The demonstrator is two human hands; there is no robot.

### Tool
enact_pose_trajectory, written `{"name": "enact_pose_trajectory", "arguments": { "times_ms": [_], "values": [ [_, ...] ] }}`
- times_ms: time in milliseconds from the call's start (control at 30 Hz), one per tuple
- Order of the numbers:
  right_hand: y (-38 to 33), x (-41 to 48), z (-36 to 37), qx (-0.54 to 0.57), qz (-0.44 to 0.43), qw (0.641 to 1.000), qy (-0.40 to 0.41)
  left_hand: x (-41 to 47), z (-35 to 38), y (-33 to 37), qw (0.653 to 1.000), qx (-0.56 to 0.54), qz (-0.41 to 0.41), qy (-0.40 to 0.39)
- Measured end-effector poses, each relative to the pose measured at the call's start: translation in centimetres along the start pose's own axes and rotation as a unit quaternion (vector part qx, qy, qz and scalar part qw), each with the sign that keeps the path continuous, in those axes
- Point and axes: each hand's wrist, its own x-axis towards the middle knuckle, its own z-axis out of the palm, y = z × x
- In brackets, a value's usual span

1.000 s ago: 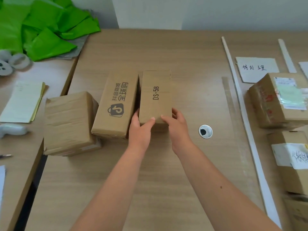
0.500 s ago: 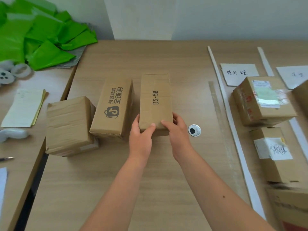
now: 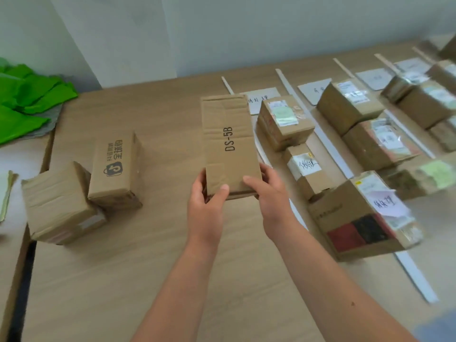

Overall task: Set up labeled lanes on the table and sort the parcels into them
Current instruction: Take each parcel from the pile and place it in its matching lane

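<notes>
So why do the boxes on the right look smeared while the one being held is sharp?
Head view: the DS-5B box, gripped by left hand and right hand, reads crisply; head view's right edge shows motion blur, so labels on the far-right parcels are unreadable; lighting is soft, without glare.

The DS-5B box (image 3: 229, 144) hides part of a lane label (image 3: 266, 93); far-right parcels (image 3: 431, 177) are blurred.

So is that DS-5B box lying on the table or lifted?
Lifted: the left hand and right hand grip the DS-5B box by its near end, above the table.
</notes>
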Motion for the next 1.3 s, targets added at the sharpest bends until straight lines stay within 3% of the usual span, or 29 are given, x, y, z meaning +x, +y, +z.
{"name": "enact_pose_trajectory", "arguments": {
  "times_ms": [433,867,1300],
  "values": [
    [-4.5,-13.6,-22.2,0.089,-0.064,0.991,0.073,-17.7,15.0,-0.7,0.988,0.028,0.034,-0.145],
    [-7.2,-27.1,-45.6,0.090,-0.144,0.968,0.185,-35.4,33.6,-4.8,0.960,-0.001,0.013,-0.280],
    [-7.6,-28.5,-57.9,0.163,-0.158,0.936,0.268,-39.6,46.0,-8.8,0.933,0.032,-0.002,-0.358]
  ]
}}
